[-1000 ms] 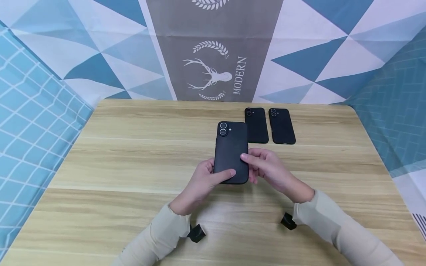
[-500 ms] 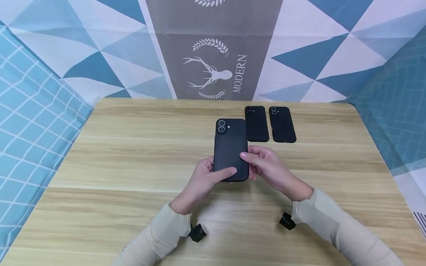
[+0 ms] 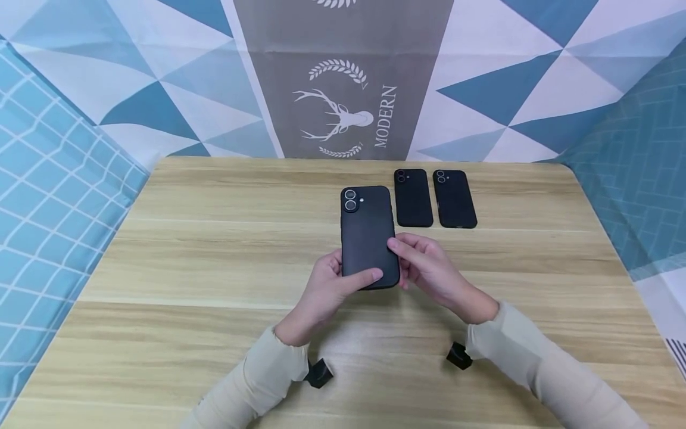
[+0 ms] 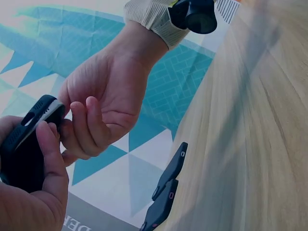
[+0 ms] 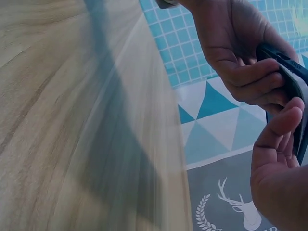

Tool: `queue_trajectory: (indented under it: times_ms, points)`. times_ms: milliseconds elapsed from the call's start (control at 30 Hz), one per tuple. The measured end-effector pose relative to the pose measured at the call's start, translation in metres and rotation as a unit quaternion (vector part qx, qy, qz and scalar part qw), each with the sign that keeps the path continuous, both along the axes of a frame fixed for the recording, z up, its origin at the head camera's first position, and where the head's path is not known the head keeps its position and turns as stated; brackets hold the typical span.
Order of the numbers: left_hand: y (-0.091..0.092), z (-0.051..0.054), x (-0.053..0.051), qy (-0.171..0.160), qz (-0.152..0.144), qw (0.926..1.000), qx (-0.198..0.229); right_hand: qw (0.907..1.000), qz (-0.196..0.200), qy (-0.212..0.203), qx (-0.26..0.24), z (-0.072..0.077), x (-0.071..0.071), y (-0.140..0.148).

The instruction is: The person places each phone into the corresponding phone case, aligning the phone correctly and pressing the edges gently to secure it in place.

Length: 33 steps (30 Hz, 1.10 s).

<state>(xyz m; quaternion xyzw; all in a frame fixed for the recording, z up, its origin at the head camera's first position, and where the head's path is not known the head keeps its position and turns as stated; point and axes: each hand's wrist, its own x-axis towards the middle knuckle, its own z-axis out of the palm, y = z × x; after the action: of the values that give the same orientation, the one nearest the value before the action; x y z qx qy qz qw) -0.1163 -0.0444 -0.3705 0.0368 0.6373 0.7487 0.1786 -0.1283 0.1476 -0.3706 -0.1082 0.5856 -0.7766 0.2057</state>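
Note:
Both hands hold a phone in a black case (image 3: 367,229), raised above the table with its camera side up. My left hand (image 3: 324,293) grips its lower left, thumb across the back. My right hand (image 3: 431,271) pinches the lower right edge between thumb and fingers. In the left wrist view a pale strip shows along the end of the cased phone (image 4: 45,113), beside the case's rim with its port cutout. The right wrist view shows the same pale strip next to the curled fingers. The underside of the phone is largely hidden.
Two more black phones or phone cases lie side by side at the back of the wooden table (image 3: 187,250), a left one (image 3: 414,199) and a right one (image 3: 455,201). Patterned cloth (image 3: 343,71) hangs behind and at both sides.
The held phone has shifted slightly left and up in the head view and turned a little anticlockwise. The right hand has moved slightly with it. Both hands keep their grip.

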Motion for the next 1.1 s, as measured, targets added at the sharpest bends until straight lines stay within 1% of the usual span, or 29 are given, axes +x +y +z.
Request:
queue_trajectory:
  times_ms: [133, 233, 333, 433, 633, 733, 833, 967, 1033, 1100]
  points:
    - [0.000, 0.001, -0.001, 0.004, 0.015, 0.9998, -0.011, 0.9997, 0.022, 0.005, 0.006, -0.002, 0.004, 0.003]
    - [0.000, 0.002, -0.002, 0.005, 0.024, 0.9995, -0.021, 0.9992, 0.034, 0.007, 0.021, -0.001, 0.008, 0.004]
    - [-0.001, 0.002, -0.002, 0.001, 0.026, 0.9994, -0.024, 0.9989, 0.034, 0.007, 0.030, 0.000, 0.010, 0.004]
    - [-0.001, 0.002, -0.002, -0.005, 0.027, 0.9994, -0.022, 0.9989, 0.030, 0.017, 0.031, 0.000, 0.011, 0.002]
    - [0.000, 0.002, -0.001, -0.017, 0.034, 0.9993, -0.001, 0.9989, 0.022, 0.036, 0.020, 0.001, 0.012, -0.001]
    - [0.000, 0.002, 0.000, -0.021, 0.031, 0.9991, 0.018, 0.9987, 0.022, 0.044, 0.013, 0.002, 0.012, 0.000]
    - [0.000, 0.002, 0.000, -0.021, 0.027, 0.9990, 0.026, 0.9984, 0.025, 0.051, 0.006, 0.003, 0.013, 0.001]
    - [-0.002, 0.003, -0.001, -0.023, 0.015, 0.9994, 0.021, 0.9986, 0.022, 0.046, 0.013, 0.004, 0.014, 0.001]
    - [-0.004, 0.004, -0.003, -0.034, 0.000, 0.9992, 0.020, 0.9988, 0.018, 0.040, 0.023, 0.004, 0.015, 0.001]
    - [-0.008, 0.005, -0.006, -0.044, -0.011, 0.9989, 0.010, 0.9988, 0.015, 0.034, 0.034, 0.004, 0.015, 0.001]
